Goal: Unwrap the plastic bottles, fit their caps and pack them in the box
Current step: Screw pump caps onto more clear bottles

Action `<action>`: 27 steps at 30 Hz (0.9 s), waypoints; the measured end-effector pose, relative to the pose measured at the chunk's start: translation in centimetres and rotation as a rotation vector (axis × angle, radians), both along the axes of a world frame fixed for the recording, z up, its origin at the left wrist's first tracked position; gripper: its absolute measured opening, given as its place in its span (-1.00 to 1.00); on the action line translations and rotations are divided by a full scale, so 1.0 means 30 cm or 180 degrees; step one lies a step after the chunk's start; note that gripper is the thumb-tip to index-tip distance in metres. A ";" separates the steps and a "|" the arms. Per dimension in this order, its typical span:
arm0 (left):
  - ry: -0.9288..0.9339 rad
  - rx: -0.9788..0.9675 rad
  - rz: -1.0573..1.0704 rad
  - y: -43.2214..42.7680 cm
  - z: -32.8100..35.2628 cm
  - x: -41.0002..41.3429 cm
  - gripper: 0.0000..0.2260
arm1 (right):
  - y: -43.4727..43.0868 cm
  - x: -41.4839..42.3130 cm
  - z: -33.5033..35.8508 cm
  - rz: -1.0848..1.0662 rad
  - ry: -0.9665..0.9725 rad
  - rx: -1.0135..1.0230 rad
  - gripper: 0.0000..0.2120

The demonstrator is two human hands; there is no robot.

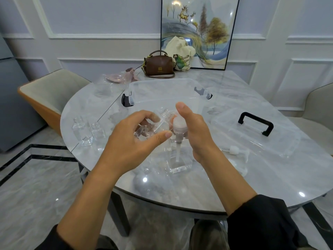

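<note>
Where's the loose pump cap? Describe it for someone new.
On the round marble table, find the clear box lid with the black handle, at the right. By its near edge lies a white pump cap on its side, fitted to no bottle.

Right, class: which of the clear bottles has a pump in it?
The centre bottle, under the right hand: a white pump and tube sit in it. The held bottle in the left hand and the side bottles have bare necks.

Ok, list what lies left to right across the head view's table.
Uncapped clear square bottles, left hand holding a wrapped clear bottle, right hand gripping a white pump cap, clear plastic lid with black handle.
</note>
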State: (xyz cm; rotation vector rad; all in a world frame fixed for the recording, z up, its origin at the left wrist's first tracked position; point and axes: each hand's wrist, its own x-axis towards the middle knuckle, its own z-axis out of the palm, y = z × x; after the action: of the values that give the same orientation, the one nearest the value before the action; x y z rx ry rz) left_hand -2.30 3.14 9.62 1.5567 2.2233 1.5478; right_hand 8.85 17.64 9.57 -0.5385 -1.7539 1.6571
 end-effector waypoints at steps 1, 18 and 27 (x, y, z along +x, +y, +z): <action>0.0068 0.0015 0.0029 0.001 0.005 0.001 -0.58 | 0.000 0.000 0.001 -0.0027 -0.0041 -0.0031 -0.41; -0.0105 0.0004 -0.0080 0.000 -0.031 0.002 -0.60 | 0.023 -0.010 -0.018 0.0073 0.0135 0.0110 -0.58; -0.0166 0.0178 0.0052 0.004 0.004 0.020 -0.59 | 0.004 -0.001 -0.009 -0.0095 -0.0119 -0.0005 -0.19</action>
State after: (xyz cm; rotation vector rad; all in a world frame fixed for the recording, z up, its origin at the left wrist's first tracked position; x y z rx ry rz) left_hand -1.71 3.26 9.73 1.4972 2.1893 1.6492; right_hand 8.82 17.77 9.31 -0.5970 -1.7629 1.6380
